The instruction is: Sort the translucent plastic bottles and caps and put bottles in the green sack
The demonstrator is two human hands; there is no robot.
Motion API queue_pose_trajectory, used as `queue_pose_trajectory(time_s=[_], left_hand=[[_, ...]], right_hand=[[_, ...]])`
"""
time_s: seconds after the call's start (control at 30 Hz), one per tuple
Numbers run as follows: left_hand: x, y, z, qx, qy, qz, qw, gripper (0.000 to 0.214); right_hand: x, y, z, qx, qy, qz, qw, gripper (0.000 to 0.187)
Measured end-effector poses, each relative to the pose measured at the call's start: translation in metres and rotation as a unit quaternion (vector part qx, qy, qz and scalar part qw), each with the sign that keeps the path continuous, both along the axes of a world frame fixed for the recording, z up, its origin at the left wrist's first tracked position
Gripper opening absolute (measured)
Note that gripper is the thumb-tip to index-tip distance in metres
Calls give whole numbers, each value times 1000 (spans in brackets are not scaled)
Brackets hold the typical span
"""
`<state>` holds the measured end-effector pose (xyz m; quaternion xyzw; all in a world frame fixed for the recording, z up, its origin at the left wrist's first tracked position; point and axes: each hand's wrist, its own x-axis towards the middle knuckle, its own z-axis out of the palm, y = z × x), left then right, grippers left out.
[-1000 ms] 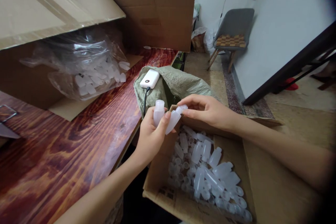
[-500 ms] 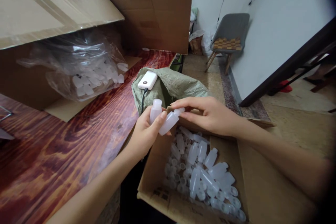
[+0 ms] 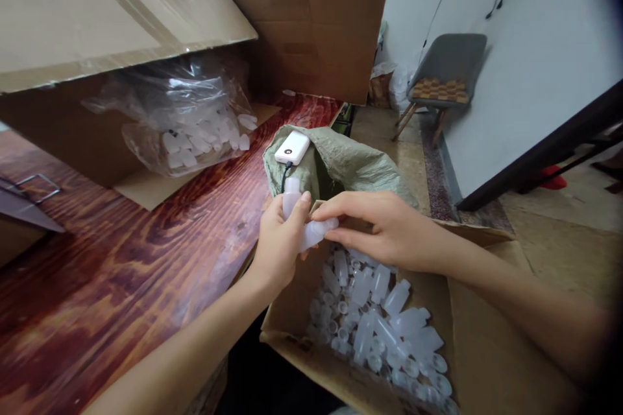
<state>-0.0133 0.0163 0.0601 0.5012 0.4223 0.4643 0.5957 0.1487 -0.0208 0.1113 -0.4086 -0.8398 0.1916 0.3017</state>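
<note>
Head — bottles (image 3: pixel 292 198); white device (image 3: pixel 298 144), round mark (image 3: pixel 288 152)

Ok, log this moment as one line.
left hand: holding upright bottle and tilted bottle | right hand: pinching tilted bottle's neck end | below: cardboard box holding loose bottles

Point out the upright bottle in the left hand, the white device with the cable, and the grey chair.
Upright bottle (image 3: pixel 291 198): head view, on its body below the neck.
White device (image 3: pixel 293 146): head view, on its top face.
Grey chair (image 3: pixel 453 57): head view, on its backrest.
</note>
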Motion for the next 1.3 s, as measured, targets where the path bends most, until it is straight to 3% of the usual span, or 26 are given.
queue_pose_trajectory(time_s=[0.17, 0.27, 0.43, 0.57, 0.73, 0.9, 1.0, 1.07, 1.13, 1.23, 1.3], left_hand=[[-8, 11, -5, 82, 70, 36, 994, 33], [-11, 11, -5, 144, 125, 60, 980, 31], [-10, 5, -8, 200, 176, 51, 963, 23], [-8, 4, -15, 216, 184, 45, 958, 21], [-9, 3, -19, 220, 186, 51, 956, 20], [-9, 2, -20, 221, 185, 35, 957, 22], [-8, 2, -20, 218, 182, 27, 958, 23], [-8, 3, -21, 213, 180, 23, 960, 23], [-8, 4, -22, 209, 178, 20, 961, 23], [-9, 6, -24, 201, 175, 17, 964, 23], [-9, 7, -25, 196, 176, 16, 965, 25]], right_hand=[[-3, 0, -10, 18, -29, 2, 999, 18], [-5, -1, -15, -17, -61, -52, 997, 16], [-4, -4, -23, -90, -136, -121, 979, 44], [-1, -7, -25, -125, -136, -111, 977, 49], [-3, -9, -22, -173, -126, -58, 975, 35], [-1, -9, -20, -175, -146, -95, 969, 49], [6, -11, -17, -140, -125, -69, 980, 34], [9, -13, -16, -108, -135, -23, 985, 38], [10, -14, -19, -74, -158, 6, 985, 31], [8, -12, -26, -50, -169, -4, 984, 22], [6, -10, -30, -71, -178, -28, 981, 20]])
